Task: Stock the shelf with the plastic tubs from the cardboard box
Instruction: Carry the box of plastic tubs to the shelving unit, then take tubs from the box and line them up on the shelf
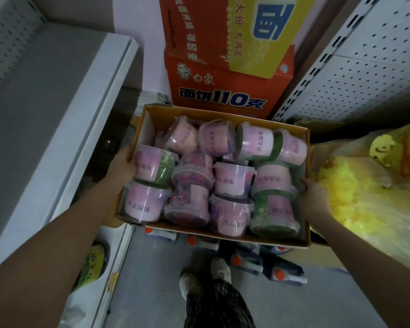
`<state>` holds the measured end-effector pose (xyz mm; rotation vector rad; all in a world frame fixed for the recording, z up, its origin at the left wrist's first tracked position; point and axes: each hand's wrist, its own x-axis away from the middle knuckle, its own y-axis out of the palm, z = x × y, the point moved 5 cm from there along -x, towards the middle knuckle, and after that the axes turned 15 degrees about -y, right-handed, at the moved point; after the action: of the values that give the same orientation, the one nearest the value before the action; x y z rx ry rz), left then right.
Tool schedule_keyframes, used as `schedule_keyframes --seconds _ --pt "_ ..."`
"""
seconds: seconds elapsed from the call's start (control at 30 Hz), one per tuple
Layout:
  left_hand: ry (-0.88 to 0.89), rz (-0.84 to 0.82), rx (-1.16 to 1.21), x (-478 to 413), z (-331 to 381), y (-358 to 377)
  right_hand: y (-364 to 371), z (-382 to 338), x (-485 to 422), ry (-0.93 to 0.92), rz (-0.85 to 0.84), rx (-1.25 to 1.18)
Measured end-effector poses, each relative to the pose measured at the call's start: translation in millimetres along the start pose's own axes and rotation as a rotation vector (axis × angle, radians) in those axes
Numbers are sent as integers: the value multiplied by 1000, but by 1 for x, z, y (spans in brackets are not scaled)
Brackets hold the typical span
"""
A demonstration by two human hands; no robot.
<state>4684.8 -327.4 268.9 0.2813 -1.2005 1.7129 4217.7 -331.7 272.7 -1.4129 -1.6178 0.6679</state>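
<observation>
The open brown cardboard box [223,235] is held up between both hands, above the grey floor [156,280]. It is packed with clear plastic tubs with pink labels [142,204], lying on their sides and piled loosely. The left hand [123,163] grips the box's left wall and the right hand [314,197] grips its right wall, fingers hooked over the rim. The step in hand looks like bringing the box to the white metal shelf [57,114] on the left. Keep the box level, since a tilt could roll the top tubs out. Orange-capped bottles [279,275] lie on the floor just under the box, so watch your footing and choose a bare spot before setting it down. Steer between the orange printed cartons [223,91] at the far side and the yellow plastic bag [365,181] on the right. Rest the box close to the shelf edge, then lift tubs one at a time.
</observation>
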Motion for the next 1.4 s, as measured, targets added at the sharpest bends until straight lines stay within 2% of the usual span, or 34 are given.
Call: schedule_keyframes --seconds 0.13,0.27,0.5,0.77,0.97,1.13,1.23,1.4 --pt "19 -50 11 8 -5 2 -2 -2 8 0 -15 58" --pt "0 -25 39 22 -7 -3 -8 -10 16 -31 -8 71" --pt "101 9 47 77 -13 -13 -20 -23 29 -26 4 200" --pt "208 90 -17 117 -29 -29 -13 -103 51 -224 14 83" --pt "282 160 -102 126 -49 -33 24 -163 67 -329 -111 -23" --pt "216 28 -63 109 -79 -18 55 -188 81 -391 -264 -124" --pt "196 -31 -13 112 -78 -10 66 -192 81 -452 -314 -86" --pt "132 -1 14 114 -75 -3 76 -196 72 -503 -411 -2"
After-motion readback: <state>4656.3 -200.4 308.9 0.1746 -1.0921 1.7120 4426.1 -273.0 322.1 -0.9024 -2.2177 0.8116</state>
